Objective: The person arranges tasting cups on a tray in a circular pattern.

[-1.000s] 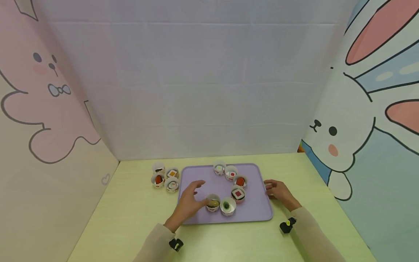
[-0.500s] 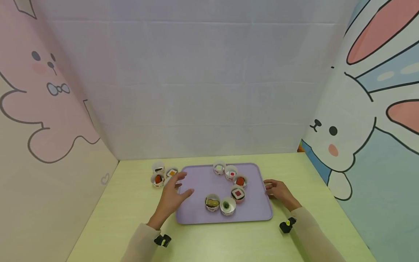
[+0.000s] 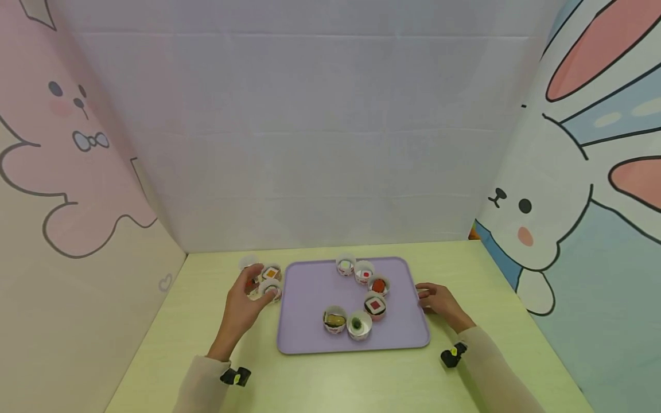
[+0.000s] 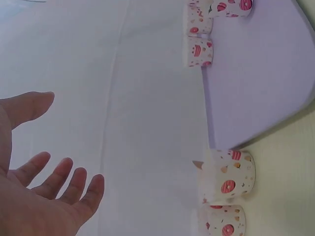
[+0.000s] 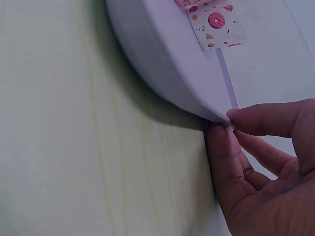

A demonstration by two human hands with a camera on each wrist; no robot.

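My left hand (image 3: 238,305) reaches over the small paper cups left of the tray, fingers spread and thumb overlapping the nearest cup (image 3: 273,285). In the left wrist view nothing lies between that thumb and fingers; printed cups (image 4: 229,178) stand off to the side. Each cup holds a small sushi-like piece, such as one with an orange square (image 3: 271,273). My right hand (image 3: 441,304) pinches the right rim of a lilac tray (image 3: 307,295); the right wrist view shows the thumb on top of the rim (image 5: 216,117) and fingers below.
On the tray, several cups form a curve, from a white-topped piece (image 3: 345,265) at the back to a yellow one (image 3: 335,320) in front. A pale wall (image 3: 330,143) closes the back of the light wooden table (image 3: 356,381), with printed cloth on both sides.
My left hand has left the cup with the yellow piece on the tray and moved left to the cups beside the tray. The right hand stays at the rim.
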